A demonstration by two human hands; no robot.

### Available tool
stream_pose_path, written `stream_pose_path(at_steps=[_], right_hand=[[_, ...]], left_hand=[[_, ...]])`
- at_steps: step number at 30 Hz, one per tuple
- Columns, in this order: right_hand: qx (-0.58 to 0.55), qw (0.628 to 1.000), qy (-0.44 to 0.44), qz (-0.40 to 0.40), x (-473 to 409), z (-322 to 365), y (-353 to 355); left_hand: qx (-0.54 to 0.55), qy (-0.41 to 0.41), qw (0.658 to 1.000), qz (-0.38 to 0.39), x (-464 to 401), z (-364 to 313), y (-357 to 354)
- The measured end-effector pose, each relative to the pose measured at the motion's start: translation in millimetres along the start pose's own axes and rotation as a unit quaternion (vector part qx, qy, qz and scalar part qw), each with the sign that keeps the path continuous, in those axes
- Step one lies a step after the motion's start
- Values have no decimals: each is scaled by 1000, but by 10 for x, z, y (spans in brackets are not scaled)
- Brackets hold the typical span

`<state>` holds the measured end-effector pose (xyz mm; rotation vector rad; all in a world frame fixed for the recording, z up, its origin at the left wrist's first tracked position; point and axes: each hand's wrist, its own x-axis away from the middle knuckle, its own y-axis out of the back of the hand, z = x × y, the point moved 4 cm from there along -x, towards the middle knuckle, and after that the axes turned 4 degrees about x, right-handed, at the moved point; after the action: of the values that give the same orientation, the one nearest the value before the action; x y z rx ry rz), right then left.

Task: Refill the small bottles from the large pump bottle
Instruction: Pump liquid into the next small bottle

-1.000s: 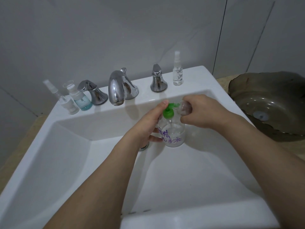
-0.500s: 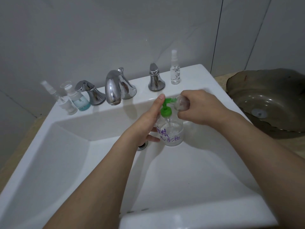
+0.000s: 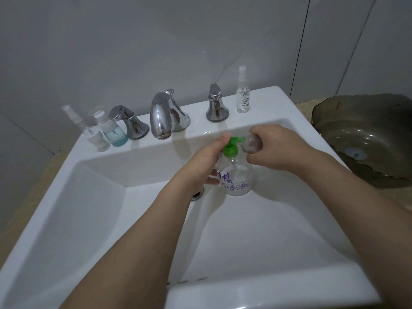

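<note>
Over the sink (image 3: 66, 219), the left hand (image 3: 206, 161) grips the pump bottle (image 3: 237, 179), finger on its green pump (image 3: 231, 148), while the right hand (image 3: 276, 150) clasps a small bottle (image 3: 252, 143) at the spout

In the sink (image 3: 89, 219) before you, the pump bottle (image 3: 237, 179) stands right of the drain (image 3: 198, 194). On the far ledge, left to right: two small bottles (image 3: 98, 137) (image 3: 112, 132), handle (image 3: 130, 122), spout (image 3: 163, 118), handle (image 3: 216, 103), spray bottle (image 3: 243, 92). A basin (image 3: 367, 139) lies to the right.
</note>
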<state>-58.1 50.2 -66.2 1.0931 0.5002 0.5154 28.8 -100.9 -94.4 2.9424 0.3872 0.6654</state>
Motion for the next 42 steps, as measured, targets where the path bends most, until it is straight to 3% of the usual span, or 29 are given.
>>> stream_pose_path(at_steps=[9, 17, 39, 42], right_hand=[[-17, 1000, -10, 6, 13, 6, -1], [-18, 999, -23, -38, 31, 35, 85], [-9, 1000, -14, 6, -12, -11, -21], [-15, 1000, -12, 8, -5, -9, -35]], left_hand=[[-5, 8, 1000, 9, -6, 32, 11], [-17, 23, 999, 20, 28, 2, 13], [1, 5, 1000, 25, 72, -67, 2], [-11, 2, 1000, -8, 83, -116, -24]])
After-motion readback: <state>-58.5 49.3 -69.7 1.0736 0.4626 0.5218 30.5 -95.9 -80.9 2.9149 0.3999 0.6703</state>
